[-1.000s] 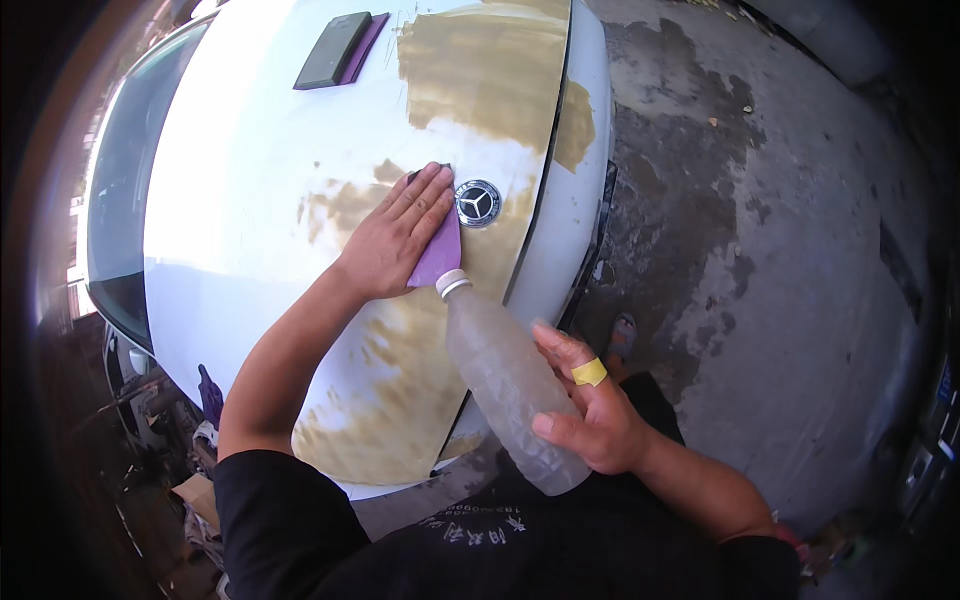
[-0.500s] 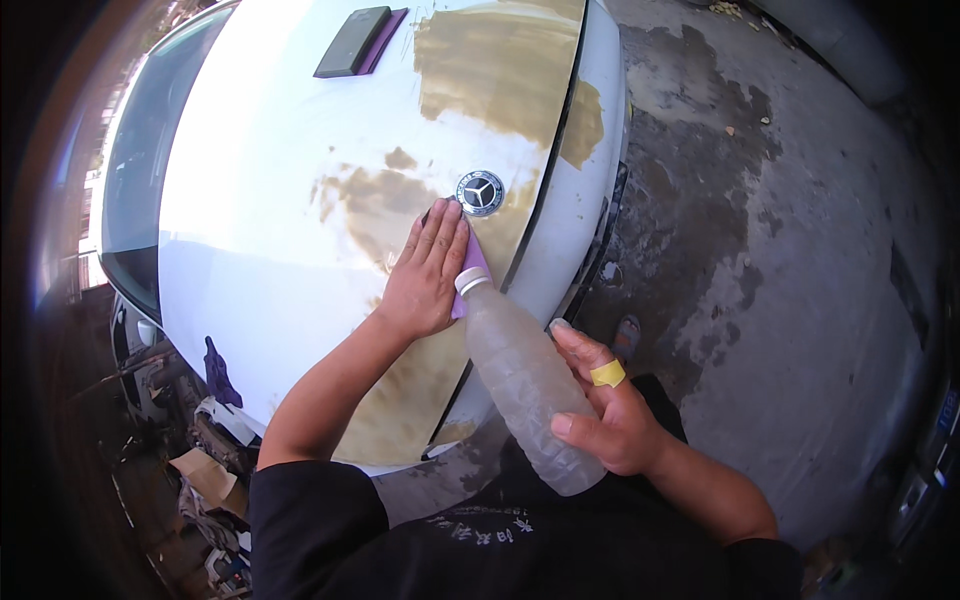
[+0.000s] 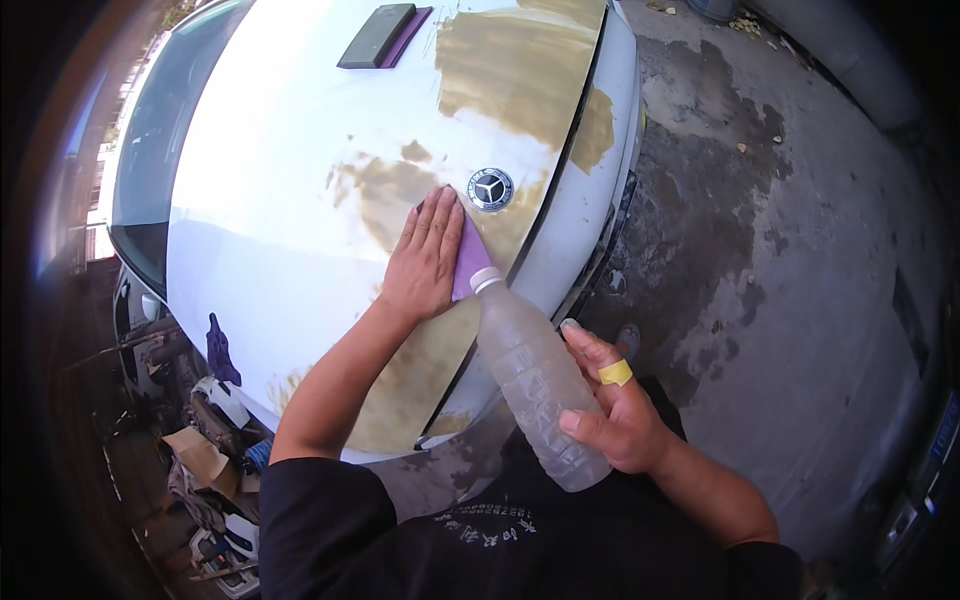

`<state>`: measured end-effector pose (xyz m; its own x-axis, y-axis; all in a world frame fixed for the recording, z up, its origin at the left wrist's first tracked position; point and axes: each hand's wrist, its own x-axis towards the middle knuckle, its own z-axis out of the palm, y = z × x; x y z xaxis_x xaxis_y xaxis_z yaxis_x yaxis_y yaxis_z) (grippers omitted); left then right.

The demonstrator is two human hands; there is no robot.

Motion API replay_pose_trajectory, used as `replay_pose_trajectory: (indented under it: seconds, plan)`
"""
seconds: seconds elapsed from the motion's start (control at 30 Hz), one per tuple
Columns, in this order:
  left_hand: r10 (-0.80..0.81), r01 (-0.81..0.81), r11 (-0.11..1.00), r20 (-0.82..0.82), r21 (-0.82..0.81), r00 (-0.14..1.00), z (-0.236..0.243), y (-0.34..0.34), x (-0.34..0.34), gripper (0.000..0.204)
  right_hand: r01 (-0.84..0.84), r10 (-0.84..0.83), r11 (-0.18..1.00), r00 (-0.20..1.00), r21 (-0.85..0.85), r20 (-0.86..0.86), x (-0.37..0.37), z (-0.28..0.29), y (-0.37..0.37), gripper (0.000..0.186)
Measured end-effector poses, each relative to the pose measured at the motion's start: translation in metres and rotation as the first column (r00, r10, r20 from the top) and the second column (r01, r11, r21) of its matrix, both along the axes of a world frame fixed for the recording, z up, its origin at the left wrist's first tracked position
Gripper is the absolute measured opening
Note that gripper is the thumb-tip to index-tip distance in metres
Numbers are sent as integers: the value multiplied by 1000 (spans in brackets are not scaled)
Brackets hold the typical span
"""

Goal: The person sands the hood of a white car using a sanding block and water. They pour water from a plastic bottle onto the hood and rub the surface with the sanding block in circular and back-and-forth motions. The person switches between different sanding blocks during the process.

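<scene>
My left hand presses down on a purple sanding sheet, its fingers together and stretched along the white car hood. The thumb is hidden; the sheet's loose part shows on the right. Just beyond the fingertips is a round black-and-silver badge. Tan filler patches cover parts of the hood around the hand. In my right hand is a cloudy plastic bottle with a white cap, tilted so that the cap points at the sheet. Yellow tape wraps one right finger.
A grey sanding block lies on another purple sheet farther up the hood. A dark purple scrap hangs at the hood's left edge. Car parts and a cardboard piece clutter the lower left. Wet concrete floor stretches to the right.
The whole view has shifted slightly. Against the badge, my left hand has slid a little leftward, and more of the purple sheet shows. My right hand still holds the bottle in much the same tilt.
</scene>
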<state>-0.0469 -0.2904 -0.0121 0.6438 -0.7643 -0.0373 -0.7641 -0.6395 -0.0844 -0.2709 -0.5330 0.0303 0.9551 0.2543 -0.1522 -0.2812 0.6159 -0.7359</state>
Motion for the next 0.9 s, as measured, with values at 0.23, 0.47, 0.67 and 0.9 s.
replay_pose_trajectory:
  seconds: [0.23,0.47,0.67,0.9]
  plan:
    - [56,-57,983,-11,-172,998,-34,-26,-49,71,5,-5,1000,1000,-2,-5,-5,-5,-2,84]
    - [201,-189,975,104,-117,974,-14,-11,-6,102,-10,10,1000,1000,-8,8,-6,-4,-2,85]
    - [72,-72,993,-6,-91,997,-36,-27,-50,74,-4,4,999,1000,-45,2,-6,-2,-4,85]
    - [57,-59,996,40,59,998,-20,-10,-27,83,-21,21,999,1000,-34,5,-7,0,-1,84]
